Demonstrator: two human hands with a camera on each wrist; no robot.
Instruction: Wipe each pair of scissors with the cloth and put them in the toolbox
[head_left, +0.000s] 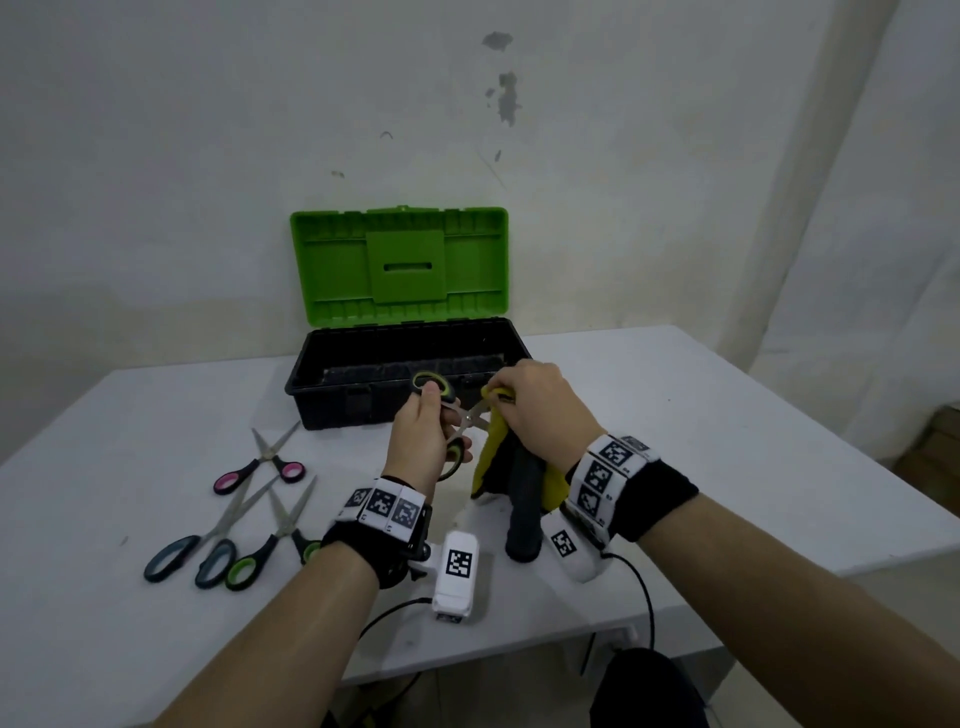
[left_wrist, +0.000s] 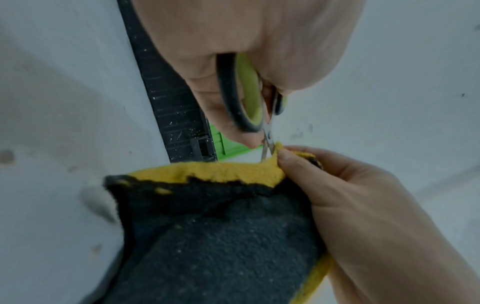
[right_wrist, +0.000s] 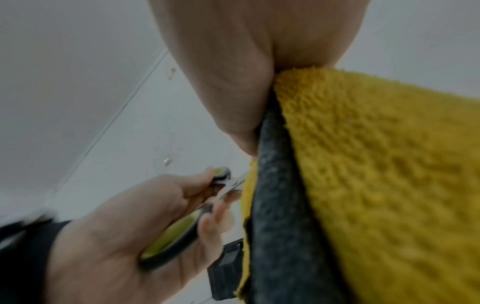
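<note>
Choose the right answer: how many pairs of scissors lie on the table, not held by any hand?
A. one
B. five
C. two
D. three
D: on the white table lie pink-handled scissors, grey-handled scissors and green-handled scissors.

Scissors: four pairs in total. One pair with green-lined black handles (head_left: 441, 415) is held in the left hand (head_left: 421, 447). Three pairs lie on the worktop (head_left: 727, 415): one with pink-lined handles (head_left: 262, 465), one with dark blue-grey handles (head_left: 202, 545), one with green-lined handles (head_left: 275, 545). Cloth: one, yellow and dark grey (head_left: 493, 457), held in the right hand (head_left: 540, 410). Toolbox: one, black base (head_left: 332, 395) with a raised green lid (head_left: 397, 265). Hands: two. Wrist bands with printed square markers: two, one on each wrist.
</note>
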